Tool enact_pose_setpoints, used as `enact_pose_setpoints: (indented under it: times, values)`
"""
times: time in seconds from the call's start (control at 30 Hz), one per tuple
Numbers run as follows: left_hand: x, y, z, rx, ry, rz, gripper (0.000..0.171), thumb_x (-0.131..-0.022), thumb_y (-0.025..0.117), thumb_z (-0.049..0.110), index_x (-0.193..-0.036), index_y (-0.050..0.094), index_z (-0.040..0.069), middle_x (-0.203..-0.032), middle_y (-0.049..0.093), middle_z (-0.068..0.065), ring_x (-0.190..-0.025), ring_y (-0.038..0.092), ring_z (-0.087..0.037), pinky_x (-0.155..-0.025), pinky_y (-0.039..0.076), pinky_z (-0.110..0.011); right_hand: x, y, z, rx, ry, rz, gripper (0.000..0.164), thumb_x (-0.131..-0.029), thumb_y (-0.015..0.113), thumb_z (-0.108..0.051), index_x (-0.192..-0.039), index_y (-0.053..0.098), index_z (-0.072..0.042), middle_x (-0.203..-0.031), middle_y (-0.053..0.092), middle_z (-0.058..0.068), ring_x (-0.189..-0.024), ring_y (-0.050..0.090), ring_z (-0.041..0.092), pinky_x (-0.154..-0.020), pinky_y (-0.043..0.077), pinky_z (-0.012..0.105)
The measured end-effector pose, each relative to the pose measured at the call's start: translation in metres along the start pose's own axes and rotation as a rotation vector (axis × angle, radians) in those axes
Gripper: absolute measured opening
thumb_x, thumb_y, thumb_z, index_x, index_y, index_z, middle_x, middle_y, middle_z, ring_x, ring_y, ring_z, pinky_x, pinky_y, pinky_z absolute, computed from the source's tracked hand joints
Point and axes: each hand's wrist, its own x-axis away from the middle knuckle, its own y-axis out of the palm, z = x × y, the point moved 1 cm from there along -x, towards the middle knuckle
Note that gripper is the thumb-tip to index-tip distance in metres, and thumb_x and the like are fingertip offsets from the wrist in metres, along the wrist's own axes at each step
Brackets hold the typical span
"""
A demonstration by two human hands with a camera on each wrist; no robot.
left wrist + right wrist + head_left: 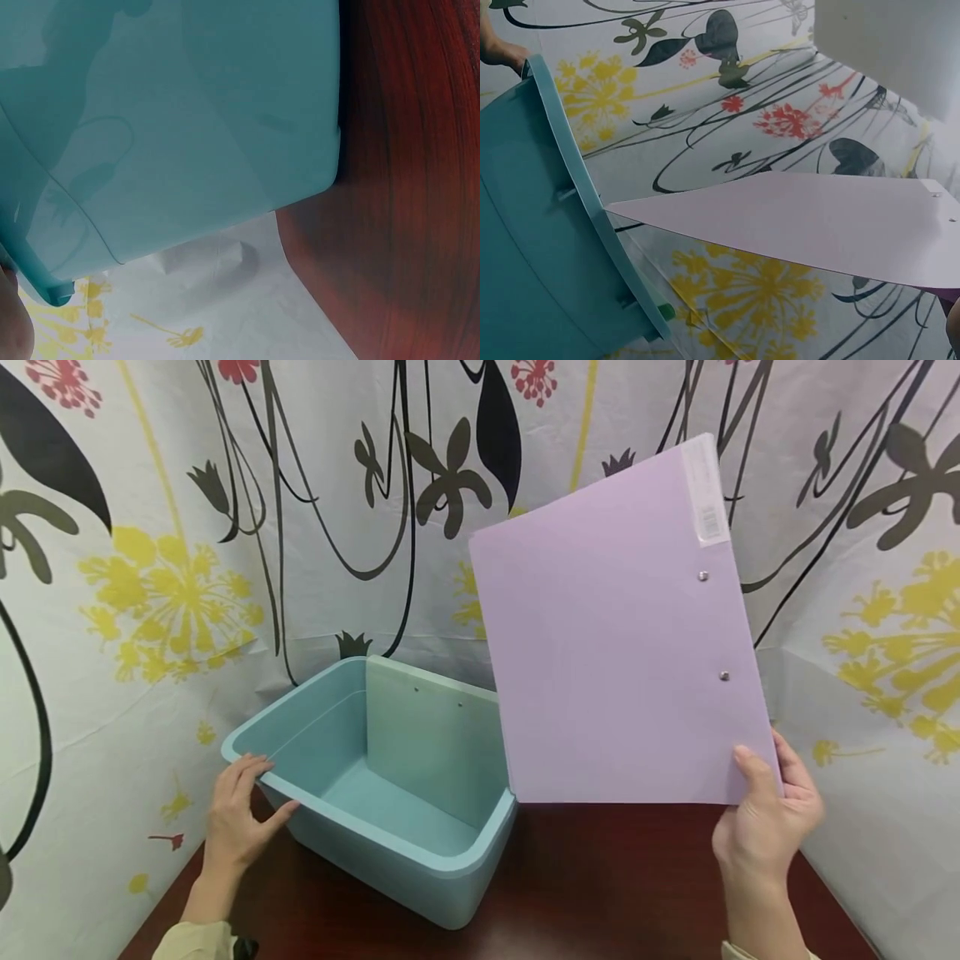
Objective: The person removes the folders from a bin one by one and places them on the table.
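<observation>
My right hand [767,814] grips a lilac file folder [615,643] by its lower right corner, the thumb on the near face. The folder is raised up on edge; two metal rivets and a white barcode label [705,489] run along its right side. Its lower left corner overlaps the rim of a blue plastic bin [360,818] in the head view. My left hand [236,814] holds the bin's near left rim, fingers over the top and thumb along the outside. Inside the bin, a pale green folder [435,735] stands upright against the far wall.
The bin stands on a dark red-brown wooden table [600,877]. A white cloth [315,468] printed with flowers hangs behind the table and along both sides. A pale panel [889,49] shows at the upper right in the right wrist view.
</observation>
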Motion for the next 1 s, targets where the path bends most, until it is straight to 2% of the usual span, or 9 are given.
enact_pose_setpoints:
  times: [0.37, 0.73, 1.0]
  values:
    - [0.001, 0.0, -0.001, 0.003, 0.004, 0.004, 0.08, -0.072, 0.056, 0.068, -0.106, 0.058, -0.004, -0.113, 0.051, -0.025, -0.117, 0.039, -0.041, -0.107, 0.022, -0.037, -0.011, -0.021, -0.012, -0.018, -0.059, 0.09, 0.033, -0.064, 0.061, 0.027, -0.096, 0.057, 0.024, -0.08, 0.064, 0.025, -0.065, 0.064, 0.026, -0.051, 0.053, 0.028]
    - [0.0, -0.002, 0.0, 0.004, 0.012, 0.006, 0.077, -0.071, 0.059, 0.065, -0.106, 0.057, -0.004, -0.112, 0.052, -0.026, -0.117, 0.04, -0.041, -0.107, 0.022, -0.036, -0.016, -0.037, -0.019, 0.002, -0.142, 0.109, 0.032, -0.061, 0.062, 0.028, -0.093, 0.056, 0.026, -0.075, 0.064, 0.026, -0.059, 0.063, 0.025, -0.049, 0.052, 0.027]
    - [0.0, -0.002, 0.0, -0.002, 0.011, 0.005, 0.077, -0.071, 0.06, 0.065, -0.105, 0.057, -0.004, -0.112, 0.052, -0.026, -0.117, 0.04, -0.04, -0.107, 0.022, -0.037, -0.017, -0.05, -0.02, 0.047, -0.13, 0.136, 0.032, -0.062, 0.061, 0.028, -0.094, 0.057, 0.025, -0.079, 0.065, 0.025, -0.064, 0.064, 0.025, -0.052, 0.052, 0.026]
